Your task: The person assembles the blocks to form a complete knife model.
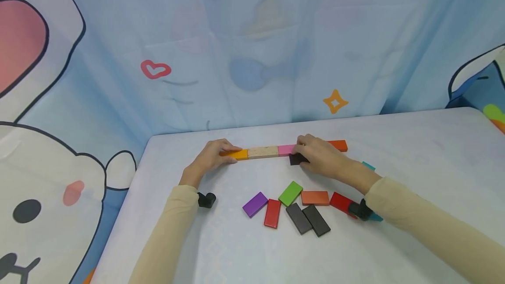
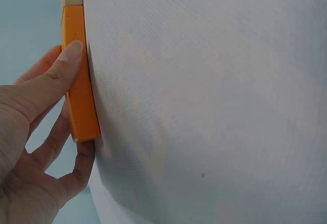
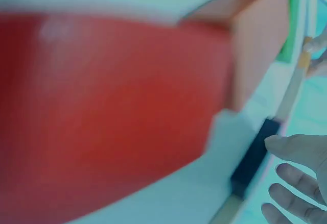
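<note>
In the head view, my left hand [image 1: 213, 157] grips a yellow-orange block [image 1: 238, 154] at the left end of a row. In the left wrist view its thumb presses one side of that block, with fingers on the far side and by the end. A speckled beige block [image 1: 263, 152] and a pink block [image 1: 286, 150] continue the row. My right hand [image 1: 319, 157] holds a black block [image 1: 297, 159] at the pink block's near side. Its thumb touches the black block in the right wrist view, where the other fingers are spread. This hand hides part of the row.
An orange-red block [image 1: 339, 145] shows beyond my right hand. Nearer lie purple [image 1: 255, 204], red [image 1: 272, 214], green [image 1: 290, 193] and orange [image 1: 314, 198] blocks, plus two dark ones [image 1: 317, 220]. Another red block [image 1: 342, 204] lies by my right wrist camera [image 1: 360, 209].
</note>
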